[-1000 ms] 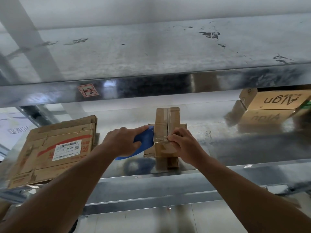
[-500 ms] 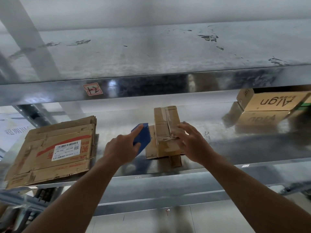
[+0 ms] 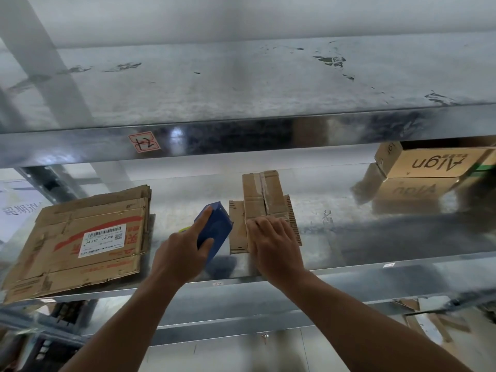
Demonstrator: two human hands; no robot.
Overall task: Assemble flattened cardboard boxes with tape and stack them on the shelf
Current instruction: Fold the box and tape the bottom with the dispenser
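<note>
— Galvanised steel shelf [image 3: 375, 237], shiny enough to mirror things, with an upper shelf [image 3: 241, 84] of the same scuffed metal above it. What stands on the lower one?

— Near the middle, close to the front edge, a small brown cardboard box [image 3: 264, 196] with clear tape down its top seam. It lies lengthwise, pointing away from the person.

— And the hands?

— The right hand [image 3: 273, 245] lies on the near end of that box, its fingers fairly straight and spread across the top, pressing rather than curling round it. The left hand [image 3: 182, 253] grips a blue plastic tape dispenser [image 3: 216, 229] just beside the box on its left, forefinger stretched along the upper face, thumb against the side.

— Does the dispenser touch the box?

— I cannot tell; they are very close. Strips of cardboard stick out from under the box on both sides, the right one with a toothed edge. Whether they are flaps or a separate sheet is unclear.

— Anything else?

— To the left, well apart, a stack of flattened brown cardboard [image 3: 67, 264] with red print and a white barcode label [image 3: 103, 241]. At the far right, towards the back, a tan printed carton [image 3: 429, 162] seen upside down. A red-bordered sticker [image 3: 145, 142] with handwritten figures sits on the upper shelf's front lip.
</note>
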